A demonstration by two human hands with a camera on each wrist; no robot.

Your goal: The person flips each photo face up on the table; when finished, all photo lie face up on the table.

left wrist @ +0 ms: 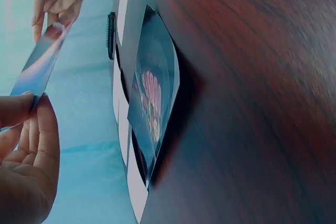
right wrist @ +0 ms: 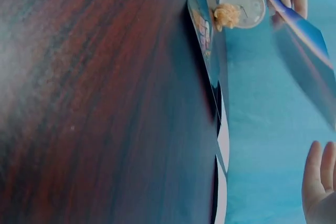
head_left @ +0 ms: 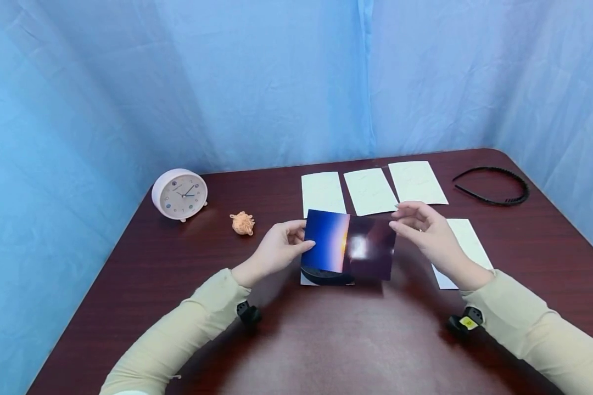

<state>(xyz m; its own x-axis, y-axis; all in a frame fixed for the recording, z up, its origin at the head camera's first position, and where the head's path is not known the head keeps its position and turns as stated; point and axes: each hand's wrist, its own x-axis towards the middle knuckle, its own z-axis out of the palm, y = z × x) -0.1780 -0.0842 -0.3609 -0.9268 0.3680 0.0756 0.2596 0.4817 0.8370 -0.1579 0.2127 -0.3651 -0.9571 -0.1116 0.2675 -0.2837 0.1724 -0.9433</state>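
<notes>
My left hand (head_left: 281,247) pinches the left edge of a glossy photo print (head_left: 326,241), thumb in front. The print goes from blue through an orange line to a dark half with a bright glare. My right hand (head_left: 427,236) is at its upper right corner, thumb and forefinger apart; in the right wrist view its straight fingers (right wrist: 313,169) appear just short of the print. Partly hidden below, a second photo print (left wrist: 152,90) lies on the table, showing pink shapes on a dark round dish, its edges curling up.
Several white cards (head_left: 370,192) lie at the back, another card (head_left: 445,280) beneath my right wrist. A black headband (head_left: 516,200) is at the back right. A round white alarm clock (head_left: 180,195) and an orange yarn bundle (head_left: 242,224) are at the left. Blue curtains surround the table.
</notes>
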